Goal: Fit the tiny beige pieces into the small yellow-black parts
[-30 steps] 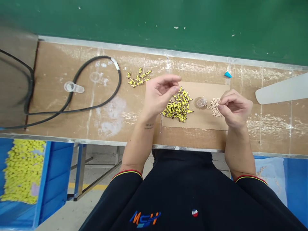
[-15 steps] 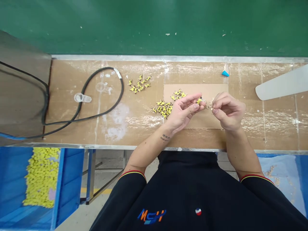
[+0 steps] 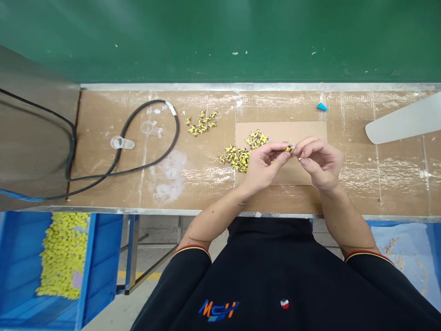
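Between the fingertips of my left hand (image 3: 267, 165) is a small yellow figure (image 3: 288, 149) with dark parts. My right hand (image 3: 320, 161) meets it from the right, thumb and index finger pinched on a tiny pale piece (image 3: 300, 159). The fingertips of both hands almost touch over a flat cardboard sheet (image 3: 296, 177). Just left of my left hand lies a pile of similar yellow figures (image 3: 237, 158), partly on the sheet. A smaller group of yellow figures (image 3: 201, 123) sits farther left.
A black cable (image 3: 177, 133) loops across the left side, with a clear plastic piece (image 3: 127, 144) by it. A blue cone-shaped piece (image 3: 322, 106) lies at the back. A white panel (image 3: 403, 118) juts in from the right. Below left, a blue crate (image 3: 103, 253) contains many yellow pieces.
My right hand has moved left to my left hand, bringing the pale piece against the yellow figure. My left hand has turned and its fingers have closed more. The pale pieces beneath are now covered.
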`<action>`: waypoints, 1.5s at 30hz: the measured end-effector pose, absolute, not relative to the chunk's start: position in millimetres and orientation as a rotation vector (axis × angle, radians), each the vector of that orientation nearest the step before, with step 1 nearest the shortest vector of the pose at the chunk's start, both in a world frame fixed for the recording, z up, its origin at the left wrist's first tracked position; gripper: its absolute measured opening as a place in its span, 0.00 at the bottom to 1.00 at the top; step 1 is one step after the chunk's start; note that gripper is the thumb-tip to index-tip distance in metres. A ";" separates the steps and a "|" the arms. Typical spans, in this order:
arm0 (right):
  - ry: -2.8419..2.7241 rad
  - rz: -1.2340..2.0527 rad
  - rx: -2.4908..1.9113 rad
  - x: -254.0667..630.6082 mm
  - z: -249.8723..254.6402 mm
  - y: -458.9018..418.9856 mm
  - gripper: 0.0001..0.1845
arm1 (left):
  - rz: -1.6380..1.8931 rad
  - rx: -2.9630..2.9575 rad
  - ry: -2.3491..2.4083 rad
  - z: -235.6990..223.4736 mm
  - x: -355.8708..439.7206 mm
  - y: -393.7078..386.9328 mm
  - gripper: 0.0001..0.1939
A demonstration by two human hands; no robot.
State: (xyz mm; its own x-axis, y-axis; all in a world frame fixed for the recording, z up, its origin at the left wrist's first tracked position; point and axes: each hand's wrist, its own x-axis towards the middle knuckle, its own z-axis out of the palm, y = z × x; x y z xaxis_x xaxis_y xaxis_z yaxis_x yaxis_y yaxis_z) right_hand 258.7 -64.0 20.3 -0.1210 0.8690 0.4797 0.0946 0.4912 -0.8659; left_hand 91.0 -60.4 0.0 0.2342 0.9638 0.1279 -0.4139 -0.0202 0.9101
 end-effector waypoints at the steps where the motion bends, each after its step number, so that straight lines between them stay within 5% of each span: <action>1: -1.561 0.829 -0.859 258.3 20.2 -64.3 0.06 | 1.267 1.087 0.696 -0.5 91.3 -61.1 0.11; 45: -1.371 0.996 -0.888 245.6 25.7 -67.0 0.07 | 1.605 1.643 0.889 0.4 90.4 -67.7 0.11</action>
State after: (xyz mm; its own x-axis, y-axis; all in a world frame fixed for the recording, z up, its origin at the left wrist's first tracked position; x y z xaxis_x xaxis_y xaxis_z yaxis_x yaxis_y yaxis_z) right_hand 245.6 -67.0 25.7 -0.0482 0.9345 0.3526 -0.0460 0.3506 -0.9354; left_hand 90.4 -67.7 0.4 0.0133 0.8375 0.5463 0.0186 -0.5464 0.8373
